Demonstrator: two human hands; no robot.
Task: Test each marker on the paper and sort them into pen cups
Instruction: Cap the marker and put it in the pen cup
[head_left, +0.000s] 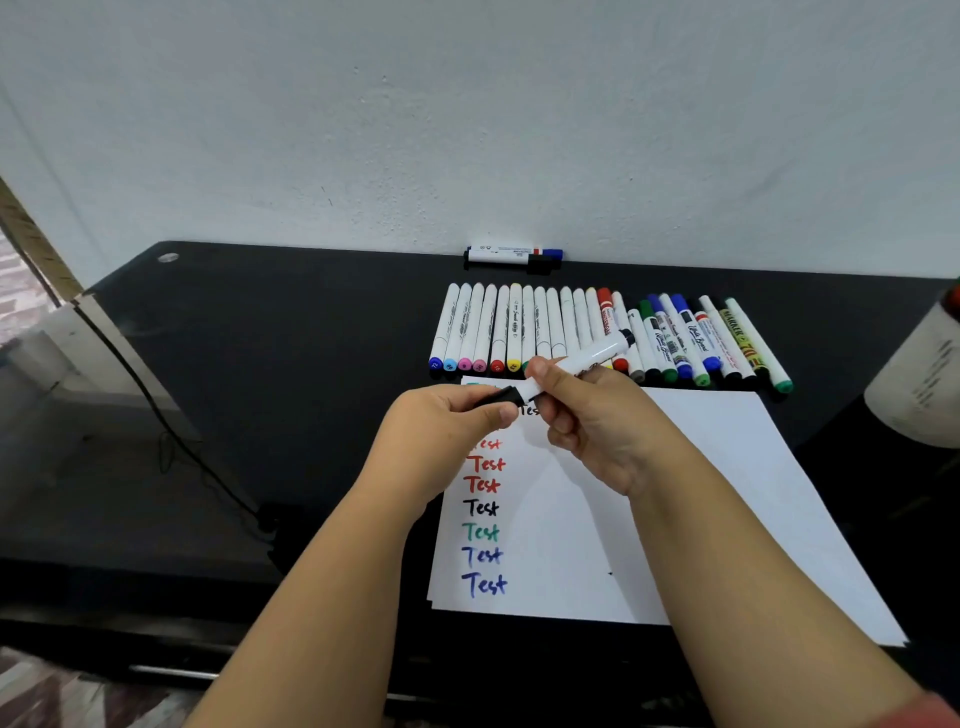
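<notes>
Head view: marker (582, 361) light, stiff, smooth.
Hold: right hand (592, 415) fingers clamp barrel; left hand (441, 431) fingers pinch black cap (501, 397).

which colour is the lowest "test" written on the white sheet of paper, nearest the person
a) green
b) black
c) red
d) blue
d: the bottom "Test" word on the white sheet of paper is in blue ink, below another blue one, then green, black and red going up the column.
</notes>
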